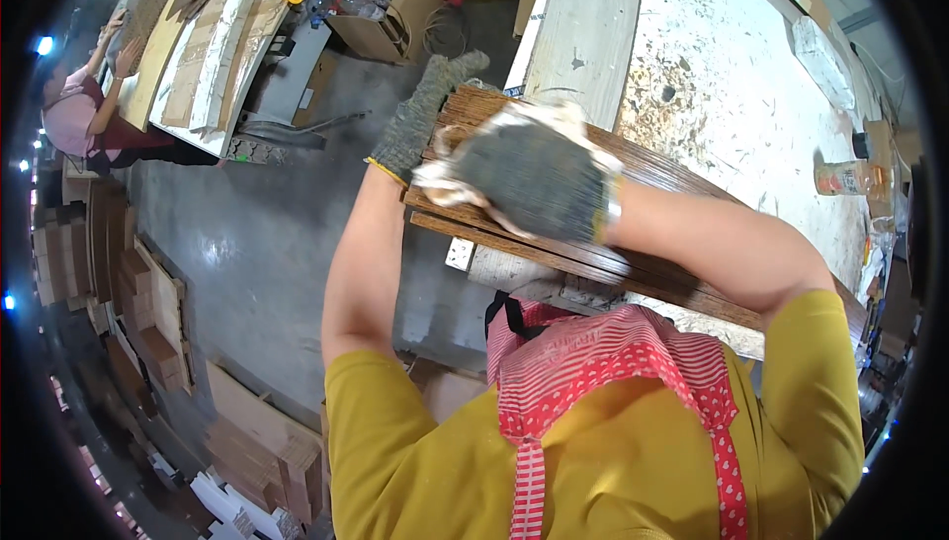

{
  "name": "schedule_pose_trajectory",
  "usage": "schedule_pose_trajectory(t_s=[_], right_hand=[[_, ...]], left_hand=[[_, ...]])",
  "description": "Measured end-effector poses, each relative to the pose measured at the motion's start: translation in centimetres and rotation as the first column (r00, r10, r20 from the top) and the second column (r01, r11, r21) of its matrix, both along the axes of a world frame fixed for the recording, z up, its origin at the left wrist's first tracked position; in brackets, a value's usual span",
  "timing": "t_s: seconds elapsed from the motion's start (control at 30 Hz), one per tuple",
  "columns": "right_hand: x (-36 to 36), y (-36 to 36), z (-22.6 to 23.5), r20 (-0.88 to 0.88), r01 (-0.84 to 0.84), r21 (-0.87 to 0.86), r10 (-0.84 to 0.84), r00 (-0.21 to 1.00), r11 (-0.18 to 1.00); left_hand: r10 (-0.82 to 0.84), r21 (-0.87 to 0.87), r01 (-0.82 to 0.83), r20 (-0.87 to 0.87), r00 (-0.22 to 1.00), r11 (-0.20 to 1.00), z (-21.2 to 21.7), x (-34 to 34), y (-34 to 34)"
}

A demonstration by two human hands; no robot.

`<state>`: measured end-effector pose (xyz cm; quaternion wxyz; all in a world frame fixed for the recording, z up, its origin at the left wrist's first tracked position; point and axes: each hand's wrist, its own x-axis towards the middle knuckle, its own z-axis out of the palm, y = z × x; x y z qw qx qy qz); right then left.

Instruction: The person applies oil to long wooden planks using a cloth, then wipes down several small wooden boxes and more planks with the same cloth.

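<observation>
A stack of dark brown wood-grain boards (633, 263) lies across the edge of a white worktable (732, 95). My left hand (420, 115), in a grey knit glove, grips the far left end of the stack with its fingers curled over the edge. My right hand (534, 179), also gloved in grey, presses a crumpled whitish cloth (450, 176) flat on the top board near that same end. Both forearms reach up from my yellow sleeves.
A plastic bottle (845, 177) stands on the table at the right. Another person (84, 110) works at a long bench at far left. A cardboard box of bottles (381, 6) sits on the grey floor. Wood panels (148, 313) are stacked at lower left.
</observation>
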<state>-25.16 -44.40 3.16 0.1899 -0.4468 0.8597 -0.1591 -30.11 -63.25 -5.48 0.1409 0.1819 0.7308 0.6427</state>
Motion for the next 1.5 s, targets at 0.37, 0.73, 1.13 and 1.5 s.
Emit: schedule_pose_trajectory(t_s=[0.37, 0.73, 1.13, 1.5], right_hand=[[-1.4, -2.5, -0.4, -0.086, 0.028, -0.32, -0.058, 0.995, 0.947], [-1.1, 0.3, -0.9, -0.401, 0.112, -0.253, -0.21, 0.892, 0.961], [-2.1, -1.2, -0.8, -0.303, 0.086, -0.43, -0.233, 0.924, 0.899], [-0.3, 2.3, -0.1, -0.3, 0.246, -0.233, -0.31, 0.902, 0.941]], left_hand=[[-0.032, 0.404, -0.299, 0.638, 0.769, 0.865, -4.6, -1.8, 0.6], [0.242, 0.258, -0.143, -0.413, 0.878, 0.956, -15.8, -0.8, 1.8], [0.085, 0.32, -0.29, 0.527, 0.846, 0.902, -8.2, -2.0, 0.4], [0.119, 0.083, -0.149, 0.294, 0.949, 0.985, -8.2, -2.2, -0.4]])
